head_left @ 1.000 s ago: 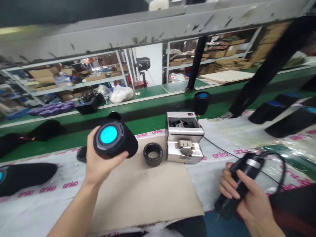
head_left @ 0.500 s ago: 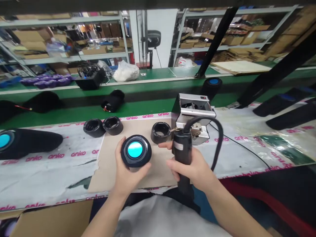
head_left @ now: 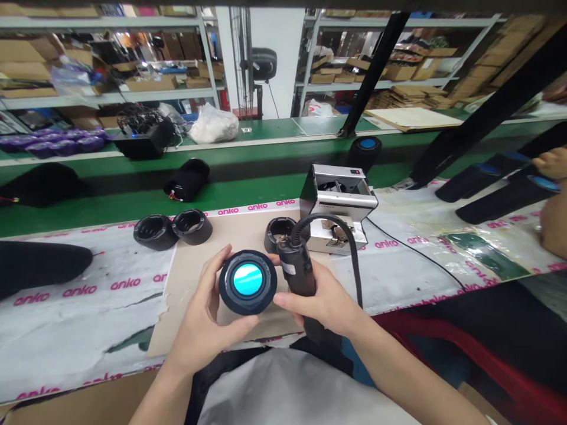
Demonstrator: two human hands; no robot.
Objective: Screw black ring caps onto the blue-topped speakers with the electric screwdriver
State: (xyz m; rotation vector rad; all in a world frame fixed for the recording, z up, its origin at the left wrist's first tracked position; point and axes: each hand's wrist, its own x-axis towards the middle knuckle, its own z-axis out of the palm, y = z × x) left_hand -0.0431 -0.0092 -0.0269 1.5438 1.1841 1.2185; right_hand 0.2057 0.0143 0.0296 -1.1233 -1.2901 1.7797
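Speaker cylinder (head_left: 248, 280) over the cardboard (head_left: 189, 265) is clasped by my left hand (head_left: 210, 324), while my right hand (head_left: 328, 300) grips an electric screwdriver (head_left: 300, 276). I read this as positioning; the next move calls for steadiness.

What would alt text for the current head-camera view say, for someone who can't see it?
A person's left hand holds a black cylinder, its shiny blue disc facing the camera, while the right hand grips what looks like a corded electric screwdriver beside it. Beyond the hands, three black rings and a silver screw feeder stand on a covered workbench.
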